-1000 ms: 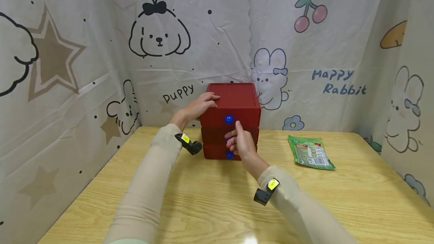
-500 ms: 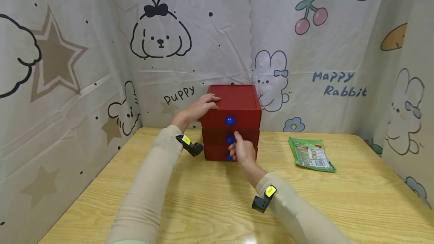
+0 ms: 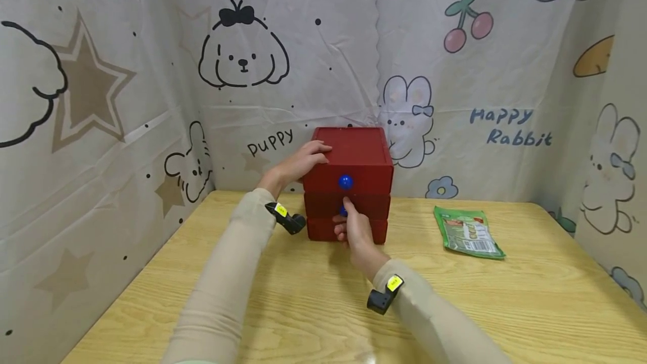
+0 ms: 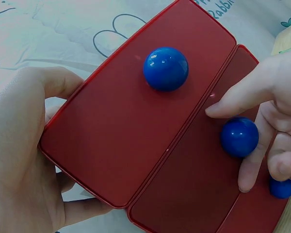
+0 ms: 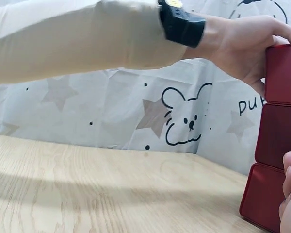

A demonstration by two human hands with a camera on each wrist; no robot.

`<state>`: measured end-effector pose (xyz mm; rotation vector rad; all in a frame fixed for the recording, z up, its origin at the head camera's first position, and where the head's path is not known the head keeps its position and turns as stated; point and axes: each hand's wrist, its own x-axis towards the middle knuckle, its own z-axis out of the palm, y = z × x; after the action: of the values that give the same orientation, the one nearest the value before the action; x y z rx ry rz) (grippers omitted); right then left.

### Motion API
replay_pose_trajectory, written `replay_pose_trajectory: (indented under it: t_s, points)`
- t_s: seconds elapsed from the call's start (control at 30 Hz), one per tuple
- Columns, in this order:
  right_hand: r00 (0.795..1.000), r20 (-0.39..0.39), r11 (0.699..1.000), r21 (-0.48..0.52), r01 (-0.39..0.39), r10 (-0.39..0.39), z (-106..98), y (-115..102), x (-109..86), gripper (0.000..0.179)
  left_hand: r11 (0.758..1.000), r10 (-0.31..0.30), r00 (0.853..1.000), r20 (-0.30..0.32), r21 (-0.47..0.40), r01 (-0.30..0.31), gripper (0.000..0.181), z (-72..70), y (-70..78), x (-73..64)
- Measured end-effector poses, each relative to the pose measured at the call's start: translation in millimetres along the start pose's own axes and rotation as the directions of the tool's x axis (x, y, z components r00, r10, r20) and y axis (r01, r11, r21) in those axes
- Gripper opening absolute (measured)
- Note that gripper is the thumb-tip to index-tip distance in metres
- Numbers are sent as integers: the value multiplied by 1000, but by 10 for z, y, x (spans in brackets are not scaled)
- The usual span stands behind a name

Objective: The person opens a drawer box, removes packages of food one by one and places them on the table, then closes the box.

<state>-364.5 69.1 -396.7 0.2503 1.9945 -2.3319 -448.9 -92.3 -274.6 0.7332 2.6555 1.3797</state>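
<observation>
A small red drawer cabinet [image 3: 371, 180] with three stacked drawers, a round blue knob on each, stands at the back of the table. My left hand [image 3: 298, 163] grips its upper left corner, the fingers spread over the top and side. In front of the middle drawer is my right hand [image 3: 359, 232], its thumb and index finger spread on either side of the middle knob [image 4: 239, 137]. The remaining fingers of that hand curl near the bottom knob [image 4: 282, 187]. The top knob [image 4: 166, 69] is uncovered. All the drawers look closed.
A green food packet [image 3: 470, 233] lies flat on the wooden table [image 3: 303, 296], right of the cabinet. A pale cloth [image 3: 333, 72] printed with cartoon animals hangs behind and along both sides.
My right hand has moved down and inward, from below the top knob to around the middle knob. My left hand keeps its place on the cabinet's corner.
</observation>
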Motion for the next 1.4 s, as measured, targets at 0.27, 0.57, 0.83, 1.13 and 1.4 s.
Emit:
replay_pose_trajectory:
  t_s: [0.27,0.57,0.83,1.13,1.4]
  points:
    - [1000,1,994,108,21,-21,-20,37,91,54,1000,5,1000,13,-18,-5,55,-2,0,-2]
    - [997,-19,991,108,82,-80,-9,68,138,50,1000,20,1000,6,-19,-20,54,-26,27,1]
    - [991,-55,991,41,124,-122,16,132,176,49,999,40,999,-32,1,-40,51,-8,4,17]
    - [973,-140,982,20,187,-183,39,179,165,51,998,63,997,-44,7,-63,50,31,21,49]
    - [974,-125,981,14,195,-191,66,205,137,50,998,68,996,-49,12,-68,49,12,-11,35]
